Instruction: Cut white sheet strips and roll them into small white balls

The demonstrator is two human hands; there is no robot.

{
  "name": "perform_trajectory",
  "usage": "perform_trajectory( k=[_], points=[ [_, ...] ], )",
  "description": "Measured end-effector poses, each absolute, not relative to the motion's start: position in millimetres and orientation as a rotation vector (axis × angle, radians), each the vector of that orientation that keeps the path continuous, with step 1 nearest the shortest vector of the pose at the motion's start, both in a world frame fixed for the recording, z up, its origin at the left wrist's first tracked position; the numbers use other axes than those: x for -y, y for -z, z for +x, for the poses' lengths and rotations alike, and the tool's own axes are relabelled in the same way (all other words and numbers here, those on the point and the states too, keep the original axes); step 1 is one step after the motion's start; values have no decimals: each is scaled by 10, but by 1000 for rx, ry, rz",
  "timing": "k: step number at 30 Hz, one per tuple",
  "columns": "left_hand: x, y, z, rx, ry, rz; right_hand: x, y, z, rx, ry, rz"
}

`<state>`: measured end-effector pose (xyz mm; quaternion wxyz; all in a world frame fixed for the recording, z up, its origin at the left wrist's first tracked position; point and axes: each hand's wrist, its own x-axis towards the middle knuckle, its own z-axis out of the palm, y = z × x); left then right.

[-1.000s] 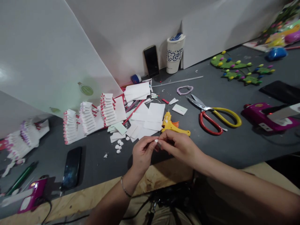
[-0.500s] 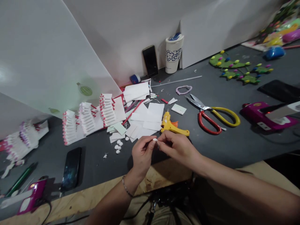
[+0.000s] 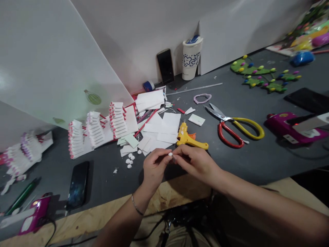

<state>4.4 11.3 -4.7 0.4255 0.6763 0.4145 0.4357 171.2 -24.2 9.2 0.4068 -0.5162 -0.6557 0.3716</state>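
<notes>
— Location of the small, rounded white piece (image 3: 170, 154)?
— At the fingertips, over the near part of the dark grey tabletop (image 3: 102, 181). Left hand (image 3: 153, 165) pinches it, thumb to forefinger. Right hand (image 3: 196, 159) bunched at its other side; cannot tell whether those tips grip it too.
— Why two hands on it?
— Too small for a fuller grasp, I'd judge; paired tips allow fine control.
— And the surroundings?
— Loose cluster of white, rounded pellets (image 3: 129, 161) left of the left hand, presumably for easy reach. Yellow plastic glue gun (image 3: 190, 140) lies just beyond the right hand, likely kept handy.
— Pose?
— Forearms converge from below: left one slants up and inward, right one comes in low from the side. Knuckles uppermost on the right, thumbs facing each other.
</notes>
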Motion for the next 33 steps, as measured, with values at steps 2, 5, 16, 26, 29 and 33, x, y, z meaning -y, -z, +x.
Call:
perform_trajectory(
  k=[2, 5, 16, 26, 29, 33],
  points=[
    [-119, 36, 44, -1001, -1067, 1710, 240, -68, 1714, 1690, -890, -1311],
    [-111, 39, 45, -985, -1064, 1725, 235, -35, 1711, 1702, -843, -1321],
    [-111, 51, 80, -1013, -1054, 1424, 221, -94, 1737, 1710, -861, -1296],
    [-126, 94, 88, -847, -992, 1138, 212, -77, 1756, 1688, -1009, -1198],
    [-136, 70, 67, -781, -950, 1114, 201, -90, 1774, 1636, -1163, -1161],
    [-133, 36, 44, -718, -886, 1143, 192, -125, 1802, 1526, -1379, -1131]
  ],
)
